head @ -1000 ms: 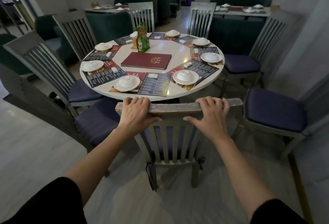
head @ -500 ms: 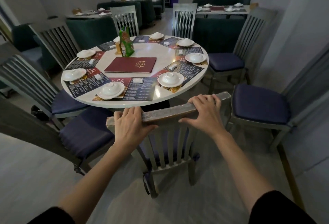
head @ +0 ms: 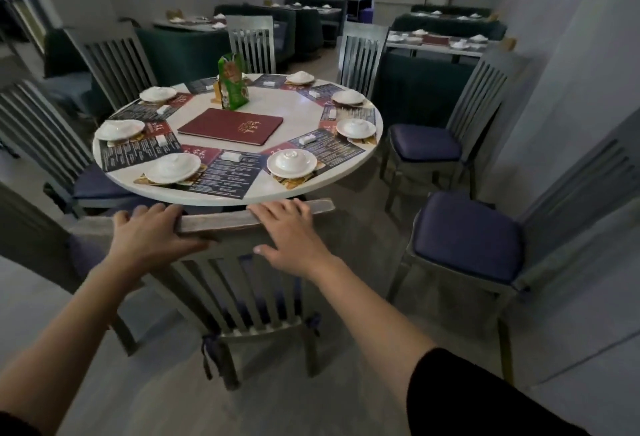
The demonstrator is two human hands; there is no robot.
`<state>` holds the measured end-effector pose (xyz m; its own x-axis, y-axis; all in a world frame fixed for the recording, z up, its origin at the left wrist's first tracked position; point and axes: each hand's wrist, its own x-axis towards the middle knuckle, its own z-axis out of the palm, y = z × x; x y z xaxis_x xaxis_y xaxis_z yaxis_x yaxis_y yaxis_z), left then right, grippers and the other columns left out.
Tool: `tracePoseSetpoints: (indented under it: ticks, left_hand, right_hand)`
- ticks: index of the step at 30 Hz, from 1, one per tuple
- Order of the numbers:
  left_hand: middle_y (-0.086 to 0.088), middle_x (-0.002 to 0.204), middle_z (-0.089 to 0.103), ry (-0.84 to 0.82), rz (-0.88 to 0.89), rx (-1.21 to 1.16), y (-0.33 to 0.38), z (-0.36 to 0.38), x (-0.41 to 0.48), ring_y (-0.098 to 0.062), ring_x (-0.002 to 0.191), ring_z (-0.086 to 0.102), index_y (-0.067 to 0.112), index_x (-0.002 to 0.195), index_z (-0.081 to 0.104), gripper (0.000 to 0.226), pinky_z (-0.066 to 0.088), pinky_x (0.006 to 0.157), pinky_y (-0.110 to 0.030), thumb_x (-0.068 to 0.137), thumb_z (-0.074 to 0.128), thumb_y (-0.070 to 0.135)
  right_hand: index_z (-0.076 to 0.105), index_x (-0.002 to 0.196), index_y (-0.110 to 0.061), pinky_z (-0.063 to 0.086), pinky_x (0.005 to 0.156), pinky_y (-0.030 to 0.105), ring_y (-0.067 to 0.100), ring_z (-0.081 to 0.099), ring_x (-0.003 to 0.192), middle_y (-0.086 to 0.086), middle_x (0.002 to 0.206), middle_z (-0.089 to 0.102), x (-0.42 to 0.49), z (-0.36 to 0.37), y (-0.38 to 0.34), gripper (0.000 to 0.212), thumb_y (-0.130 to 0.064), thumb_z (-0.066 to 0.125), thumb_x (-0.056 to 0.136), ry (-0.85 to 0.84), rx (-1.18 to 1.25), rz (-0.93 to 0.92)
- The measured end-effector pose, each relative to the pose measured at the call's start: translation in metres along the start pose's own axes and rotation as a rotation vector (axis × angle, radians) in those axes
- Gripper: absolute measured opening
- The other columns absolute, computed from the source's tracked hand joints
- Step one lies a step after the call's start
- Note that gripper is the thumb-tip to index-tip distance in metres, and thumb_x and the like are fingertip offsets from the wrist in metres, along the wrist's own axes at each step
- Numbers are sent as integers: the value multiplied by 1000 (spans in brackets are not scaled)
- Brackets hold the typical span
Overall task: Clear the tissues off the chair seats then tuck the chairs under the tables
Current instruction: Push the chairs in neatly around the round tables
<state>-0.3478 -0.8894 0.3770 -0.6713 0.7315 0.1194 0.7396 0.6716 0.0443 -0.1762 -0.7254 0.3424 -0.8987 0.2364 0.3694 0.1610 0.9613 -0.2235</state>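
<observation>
We find the left hand (head: pixel 149 238) on the top rail of the near chair (head: pixel 216 222), its fingers curled over the far side of the rail and the thumb laid along the near side, so it grips the rail. The right hand (head: pixel 294 235) lies on the same rail further right, fingers nearly straight and flat across the wood, thumb spread apart below; we record it as resting on the rail, not clamped. The near chair stands upright at the near edge of the round table (head: pixel 298 113), its top rail just beside the rim; the backrest hides most of its seat. Two chairs on the right, the nearer right chair (head: pixel 467 241) and the farther right chair (head: pixel 426 143), stand out from the table with their blue cushions in full view. On the table we note a red menu (head: pixel 230 126) at the centre, a green packet (head: pixel 232 84) behind it, and white plates (head: pixel 291 163) on printed mats around the edge
</observation>
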Motion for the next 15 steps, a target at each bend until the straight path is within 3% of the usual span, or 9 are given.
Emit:
tracePoseSetpoints:
  ticks: [3, 6, 9, 11, 15]
  left_hand:
    - [-3, 121, 55, -8, 93, -20, 71, 4, -6, -25, 116, 47, 25, 112, 49, 48, 30, 103, -52, 81, 55, 61]
    - [-5, 125, 53, -24, 62, 6, 136, 6, -3, -26, 119, 46, 19, 117, 46, 46, 31, 103, -52, 87, 48, 54]
    - [-6, 126, 52, -26, 89, -3, 198, 4, 12, -26, 120, 46, 17, 120, 45, 42, 36, 100, -51, 88, 51, 44]
    - [-4, 123, 53, -22, 187, -65, 248, 8, 26, -23, 116, 48, 18, 120, 46, 45, 40, 98, -46, 85, 57, 44]
    - [-6, 126, 51, -62, 365, -165, 354, 27, 63, -25, 118, 48, 15, 121, 45, 53, 42, 97, -46, 82, 63, 45]
  right_hand:
    - [33, 146, -17, 17, 111, 37, 21, 34, 130, 1, 145, 40, -6, 3, 14, 66, -21, 61, 86, 37, -35, -104]
    - [38, 143, -24, 32, 105, 39, 21, 45, 123, -2, 136, 48, -22, -9, 50, 63, -12, 58, 84, 146, -42, -112]
    - [28, 144, -41, 33, 100, 45, 21, 43, 122, -6, 138, 44, -48, -27, 104, 69, -16, 58, 87, 143, 36, 28]
    - [27, 145, -40, 33, 100, 47, 22, 40, 125, -4, 143, 40, -66, -39, 146, 68, -20, 58, 88, 109, 100, 143]
    - [31, 146, -34, 34, 101, 48, 23, 38, 127, -3, 147, 37, -105, -74, 234, 67, -22, 59, 86, 87, 0, 328]
